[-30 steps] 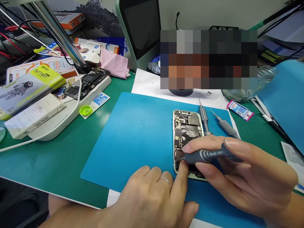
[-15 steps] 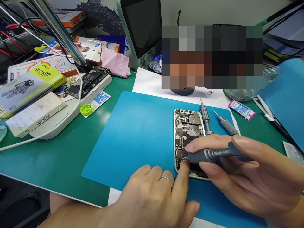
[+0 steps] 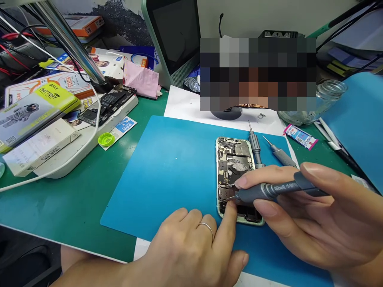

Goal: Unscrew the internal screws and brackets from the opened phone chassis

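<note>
An opened phone (image 3: 235,167) with its boards bare lies on a blue mat (image 3: 167,171). My right hand (image 3: 317,223) is closed round a grey precision screwdriver (image 3: 278,190), whose tip rests inside the phone's lower half. My left hand (image 3: 194,251), a ring on one finger, lies on the mat with its fingers loosely curled. Its forefinger presses on the phone's lower left edge, right by the driver tip. It holds nothing.
Two more grey screwdrivers (image 3: 255,147) (image 3: 281,156) lie right of the phone. A glass jar (image 3: 314,105) and a pink packet (image 3: 301,136) sit at the right. Boxes (image 3: 36,107), another opened phone (image 3: 107,104), a green cap (image 3: 106,139), a cable and a monitor (image 3: 176,36) crowd the left and back.
The right hand has tilted the screwdriver's rear end slightly up and to the right; its tip stays at the same spot. The left hand has not moved.
</note>
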### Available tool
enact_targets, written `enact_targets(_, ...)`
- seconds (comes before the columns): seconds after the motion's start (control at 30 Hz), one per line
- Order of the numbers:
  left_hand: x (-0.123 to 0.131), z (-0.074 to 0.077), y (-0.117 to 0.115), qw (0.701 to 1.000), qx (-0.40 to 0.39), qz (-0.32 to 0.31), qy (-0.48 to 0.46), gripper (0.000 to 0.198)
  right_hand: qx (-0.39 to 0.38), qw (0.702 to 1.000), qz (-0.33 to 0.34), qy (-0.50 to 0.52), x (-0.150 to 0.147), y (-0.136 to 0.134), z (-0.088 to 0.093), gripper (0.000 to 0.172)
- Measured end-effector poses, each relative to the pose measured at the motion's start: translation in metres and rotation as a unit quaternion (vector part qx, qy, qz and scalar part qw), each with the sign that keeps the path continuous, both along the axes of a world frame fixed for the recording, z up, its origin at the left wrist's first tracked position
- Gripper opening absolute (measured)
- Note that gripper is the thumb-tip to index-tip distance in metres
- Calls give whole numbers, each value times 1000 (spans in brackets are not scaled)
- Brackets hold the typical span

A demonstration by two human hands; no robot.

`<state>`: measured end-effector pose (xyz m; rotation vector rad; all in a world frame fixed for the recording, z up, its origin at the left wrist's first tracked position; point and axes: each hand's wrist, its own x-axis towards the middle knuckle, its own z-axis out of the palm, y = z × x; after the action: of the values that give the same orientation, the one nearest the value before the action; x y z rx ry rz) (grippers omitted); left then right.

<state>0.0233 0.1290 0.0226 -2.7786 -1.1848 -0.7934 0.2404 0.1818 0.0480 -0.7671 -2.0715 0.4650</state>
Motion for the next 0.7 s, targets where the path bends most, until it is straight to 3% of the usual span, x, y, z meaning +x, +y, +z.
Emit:
enact_targets(0.2,0,2,0,1000,-2,5,3,44,9,999,4,41,-5,3,1,91)
enact_targets(0.43,1,2,0,1000,5,18,9,44,-42,995,-19,89,-7,0,-3,84)
enact_targets(0.7,-3,1,-1,1000,9,21,15,44,-36,995,-9,93,-8,2,-5,80)
